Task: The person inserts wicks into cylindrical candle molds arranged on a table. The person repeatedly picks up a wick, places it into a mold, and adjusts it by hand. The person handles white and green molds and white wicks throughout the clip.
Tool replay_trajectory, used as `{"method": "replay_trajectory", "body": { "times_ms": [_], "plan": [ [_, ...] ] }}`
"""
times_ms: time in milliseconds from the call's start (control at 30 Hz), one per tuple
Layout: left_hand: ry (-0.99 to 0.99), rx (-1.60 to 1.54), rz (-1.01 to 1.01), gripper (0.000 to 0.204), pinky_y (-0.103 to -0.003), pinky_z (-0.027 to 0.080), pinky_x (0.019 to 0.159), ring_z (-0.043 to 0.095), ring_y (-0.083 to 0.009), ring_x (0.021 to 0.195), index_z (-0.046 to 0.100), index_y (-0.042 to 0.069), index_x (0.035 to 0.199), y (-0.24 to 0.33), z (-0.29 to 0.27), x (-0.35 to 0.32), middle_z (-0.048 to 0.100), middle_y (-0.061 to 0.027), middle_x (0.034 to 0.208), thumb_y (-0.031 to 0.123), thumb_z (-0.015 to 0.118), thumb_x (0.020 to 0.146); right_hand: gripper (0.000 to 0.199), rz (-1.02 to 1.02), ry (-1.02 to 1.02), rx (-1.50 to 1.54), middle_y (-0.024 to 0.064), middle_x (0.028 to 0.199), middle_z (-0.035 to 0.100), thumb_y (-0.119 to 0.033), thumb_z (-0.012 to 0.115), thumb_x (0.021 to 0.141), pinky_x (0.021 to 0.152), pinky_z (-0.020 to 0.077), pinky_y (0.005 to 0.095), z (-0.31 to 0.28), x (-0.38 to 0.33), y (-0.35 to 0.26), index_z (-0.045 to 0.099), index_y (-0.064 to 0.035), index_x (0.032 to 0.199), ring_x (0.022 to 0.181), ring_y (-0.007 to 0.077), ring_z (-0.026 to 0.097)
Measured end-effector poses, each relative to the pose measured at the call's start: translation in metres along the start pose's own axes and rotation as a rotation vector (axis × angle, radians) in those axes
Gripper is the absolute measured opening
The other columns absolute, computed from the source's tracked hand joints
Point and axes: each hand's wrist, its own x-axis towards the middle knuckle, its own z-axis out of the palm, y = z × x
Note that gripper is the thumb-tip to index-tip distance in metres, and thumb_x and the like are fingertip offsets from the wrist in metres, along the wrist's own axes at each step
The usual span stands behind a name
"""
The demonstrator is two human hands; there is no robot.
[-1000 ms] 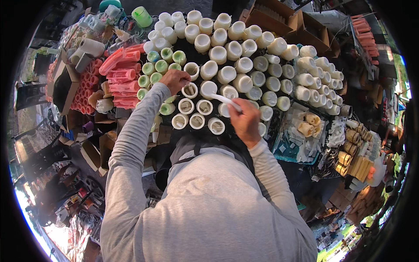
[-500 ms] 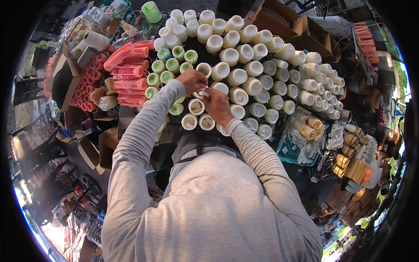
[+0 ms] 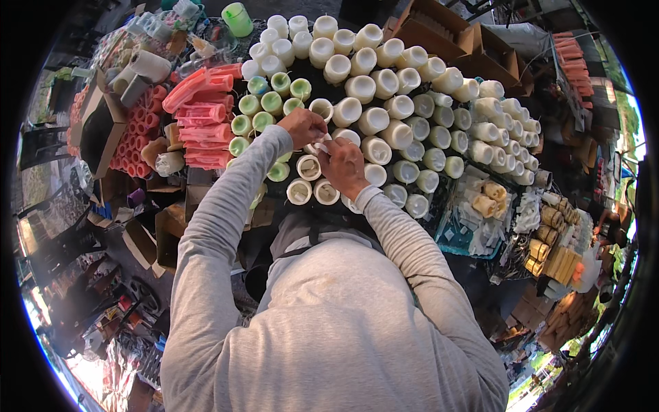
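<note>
Nearest, filling the lower half of the frame, is the person's grey long-sleeved back, with both forearms rising toward the centre. Half a second ago the hands were already close together over the cream cylinders; a second ago they were apart, the right one holding a pale stick-like piece off to the right. Now the left hand [image 3: 301,126] and right hand [image 3: 343,163] meet just above centre, fingers curled and pinched around one small white piece [image 3: 317,144] between them, so the work looks to have moved from carrying to fitting something at one spot. The piece is mostly hidden by the fingers; what shows seems to run slantwise, from lower left to upper right, but I cannot tell its long axis for certain. Just below the hands stand open-topped cream cylinders [image 3: 308,167], upright, their mouths facing the camera. Beyond, the table [image 3: 473,237] carries dense rows of capped cream cylinders [image 3: 374,120], green ones [image 3: 261,103] at the upper left, and red tubes [image 3: 199,113] lying flat farther left.
</note>
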Motion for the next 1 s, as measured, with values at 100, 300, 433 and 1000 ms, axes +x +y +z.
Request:
{"method": "replay_trajectory", "body": {
  "times_ms": [100, 300, 433, 1000],
  "plan": [
    [0.140, 0.071, 0.028, 0.025, -0.037, 0.060, 0.082, 0.077, -0.0255, 0.087, 0.076, 0.001, 0.113, 0.005, 0.002, -0.012, 0.079, -0.0123, 0.094, 0.008, 0.077, 0.089, 0.016, 0.173, 0.040, 0.157, 0.0175, 0.090, 0.070, -0.018, 0.074, 0.092, 0.077, 0.0542, 0.0497, -0.011, 0.002, -0.007, 0.074, -0.0043, 0.100, 0.087, 0.0380, 0.069],
    [0.316, 0.130, 0.331, 0.036, -0.037, 0.058, 0.085, 0.075, -0.0267, 0.089, 0.071, 0.001, 0.123, 0.038, 0.001, -0.048, 0.077, -0.0132, 0.098, 0.018, 0.081, 0.092, 0.020, 0.490, 0.070, 0.784, 0.0008, 0.087, 0.071, -0.019, 0.073, 0.103, 0.063, 0.0486, 0.0260, -0.059, 0.001, -0.021, 0.073, -0.0009, 0.111, 0.072, 0.0064, 0.059],
    [0.056, -0.032, 0.150, 0.025, -0.034, 0.056, 0.079, 0.070, -0.0213, 0.083, 0.070, -0.002, 0.120, 0.074, -0.014, -0.061, 0.075, -0.0109, 0.091, 0.010, 0.073, 0.098, 0.018, 0.501, -0.103, 0.992, -0.0034, 0.088, 0.069, -0.017, 0.071, 0.106, 0.062, 0.0458, 0.0213, -0.096, 0.012, -0.029, 0.073, -0.0010, 0.114, 0.074, 0.0033, 0.057],
    [-0.015, -0.421, -0.053, 0.022, -0.026, 0.054, 0.072, 0.067, -0.0097, 0.079, 0.070, -0.003, 0.120, 0.089, -0.036, -0.095, 0.072, -0.0028, 0.089, 0.015, 0.066, 0.107, 0.024, 0.654, -0.337, 1.525, 0.0103, 0.106, 0.073, -0.011, 0.074, 0.100, 0.066, 0.0617, 0.0270, -0.137, 0.012, -0.017, 0.068, 0.0017, 0.119, 0.089, 0.0160, 0.073]
  ]
}}
